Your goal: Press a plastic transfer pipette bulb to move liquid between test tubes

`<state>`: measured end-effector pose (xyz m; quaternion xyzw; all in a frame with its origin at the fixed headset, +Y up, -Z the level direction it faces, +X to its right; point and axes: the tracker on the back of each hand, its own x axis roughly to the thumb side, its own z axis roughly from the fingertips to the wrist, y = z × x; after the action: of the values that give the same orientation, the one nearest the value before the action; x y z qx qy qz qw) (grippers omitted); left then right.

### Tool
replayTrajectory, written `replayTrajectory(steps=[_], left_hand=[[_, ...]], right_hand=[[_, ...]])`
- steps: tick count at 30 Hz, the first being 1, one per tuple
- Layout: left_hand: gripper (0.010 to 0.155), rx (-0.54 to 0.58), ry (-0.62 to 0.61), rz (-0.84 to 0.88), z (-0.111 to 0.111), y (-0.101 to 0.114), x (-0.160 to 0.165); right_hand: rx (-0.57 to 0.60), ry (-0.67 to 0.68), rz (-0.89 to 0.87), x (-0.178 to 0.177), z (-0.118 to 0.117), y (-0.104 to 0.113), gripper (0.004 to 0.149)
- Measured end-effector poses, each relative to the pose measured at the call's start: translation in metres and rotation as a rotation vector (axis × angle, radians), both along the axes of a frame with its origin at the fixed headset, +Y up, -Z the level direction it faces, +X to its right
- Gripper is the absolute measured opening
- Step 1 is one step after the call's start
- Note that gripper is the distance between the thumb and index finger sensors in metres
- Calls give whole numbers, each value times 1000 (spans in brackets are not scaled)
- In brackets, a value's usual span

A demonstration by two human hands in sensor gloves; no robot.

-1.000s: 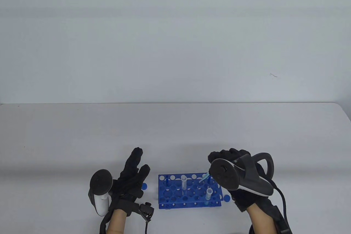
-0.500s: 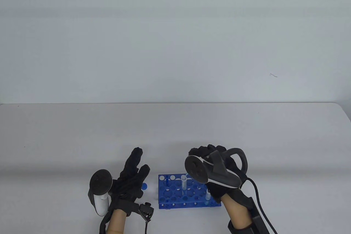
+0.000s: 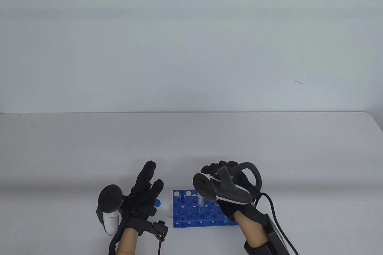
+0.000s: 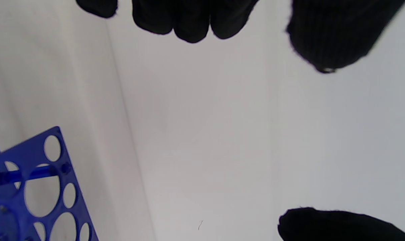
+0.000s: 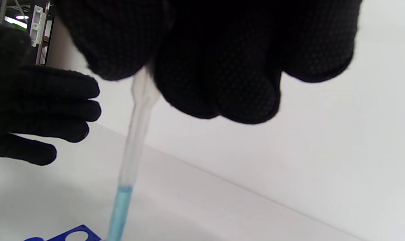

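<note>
A blue test tube rack stands near the table's front edge; its corner shows in the left wrist view. A clear test tube stands upright in it, under my right hand. My right hand grips a clear plastic pipette by its bulb end. The stem points down toward the rack and holds blue liquid in its lower part. My left hand is open and empty, fingers spread, resting left of the rack. It also shows in the right wrist view. The pipette tip is hidden.
A blue cap lies on the table between my left hand and the rack. The white table stretches far behind the rack. Cables run from my right wrist to the bottom edge.
My right hand moved left with the pipette, from above the rack's right end to above the upright tube near its middle. It now covers the right tube. My left hand stayed still.
</note>
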<state>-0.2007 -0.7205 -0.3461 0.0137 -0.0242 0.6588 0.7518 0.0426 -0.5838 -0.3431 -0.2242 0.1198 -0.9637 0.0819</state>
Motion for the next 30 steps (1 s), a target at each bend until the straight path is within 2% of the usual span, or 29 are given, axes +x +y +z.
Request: replayTrajectory(steps=[14,22,30], left_hand=[[89,-1,0,-1,0,0,0],[89,0,1,-2,0,0,0],[89,-1,1,-4,0,0,0]], right_hand=[[70,24,77,-8,-3,-14,42],[114,39,95,-9,-2,-16,41],[107,44,99,-9,-2,-16,40]])
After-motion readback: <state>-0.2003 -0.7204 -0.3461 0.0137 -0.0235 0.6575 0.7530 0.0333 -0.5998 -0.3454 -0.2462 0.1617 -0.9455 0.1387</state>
